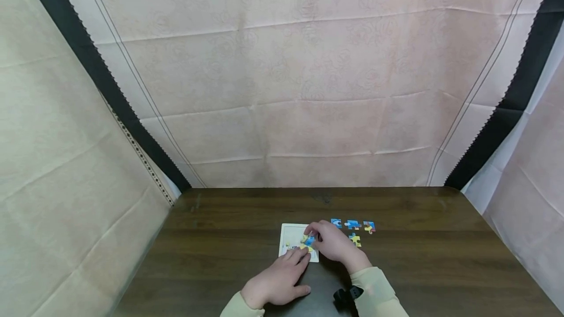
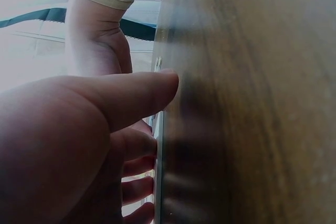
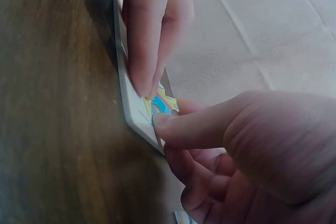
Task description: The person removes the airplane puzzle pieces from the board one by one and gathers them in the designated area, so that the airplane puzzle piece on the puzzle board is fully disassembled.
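Note:
A white puzzle tray [image 1: 288,231] lies on the table, with yellow and blue jigsaw pieces in its lower part. My left hand [image 1: 283,277] lies flat over the tray's near edge, fingers extended and fingertips on the pieces there. In the left wrist view its thumb [image 2: 142,95] sticks out over the wood, apart from the other fingers. My right hand [image 1: 337,244] pinches a blue and yellow jigsaw piece [image 3: 164,103] between thumb and fingers at the tray's right side. The left fingertips come right up to that piece in the right wrist view.
Several loose jigsaw pieces [image 1: 353,224] lie right of the tray, beyond the right hand; a yellow one [image 1: 355,240] sits nearer. Dark wooden table [image 1: 220,238] surrounds the tray. Pale cloth [image 1: 308,87] hangs behind the table's far edge and along both sides.

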The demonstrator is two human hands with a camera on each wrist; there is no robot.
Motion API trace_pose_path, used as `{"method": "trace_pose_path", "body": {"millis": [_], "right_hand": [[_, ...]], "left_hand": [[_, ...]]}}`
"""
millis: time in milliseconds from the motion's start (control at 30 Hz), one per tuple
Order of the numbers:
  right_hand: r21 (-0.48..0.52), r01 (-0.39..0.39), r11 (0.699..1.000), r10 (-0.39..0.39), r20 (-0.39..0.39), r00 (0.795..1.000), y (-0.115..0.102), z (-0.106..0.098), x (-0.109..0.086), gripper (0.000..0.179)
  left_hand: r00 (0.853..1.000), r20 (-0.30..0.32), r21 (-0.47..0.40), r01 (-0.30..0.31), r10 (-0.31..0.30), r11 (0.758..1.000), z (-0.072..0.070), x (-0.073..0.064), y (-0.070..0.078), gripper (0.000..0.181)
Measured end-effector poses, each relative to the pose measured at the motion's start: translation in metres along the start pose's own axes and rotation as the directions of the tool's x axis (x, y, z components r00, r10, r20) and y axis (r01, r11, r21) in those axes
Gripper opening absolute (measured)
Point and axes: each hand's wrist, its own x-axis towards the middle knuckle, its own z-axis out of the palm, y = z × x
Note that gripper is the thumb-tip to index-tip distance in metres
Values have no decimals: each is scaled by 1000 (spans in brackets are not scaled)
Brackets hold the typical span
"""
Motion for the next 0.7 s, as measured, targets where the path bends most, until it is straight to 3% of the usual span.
{"method": "trace_pose_path", "body": {"millis": [533, 700], "right_hand": [[10, 33, 999, -33, 28, 999, 3, -2, -1, 23], [17, 32, 999, -32, 37, 999, 4, -4, -1, 23]], "left_hand": [[1000, -1, 8, -16, 16, 1000, -1, -1, 2, 75], [1000, -18, 23, -16, 16, 1000, 4, 1, -1, 75]]}}
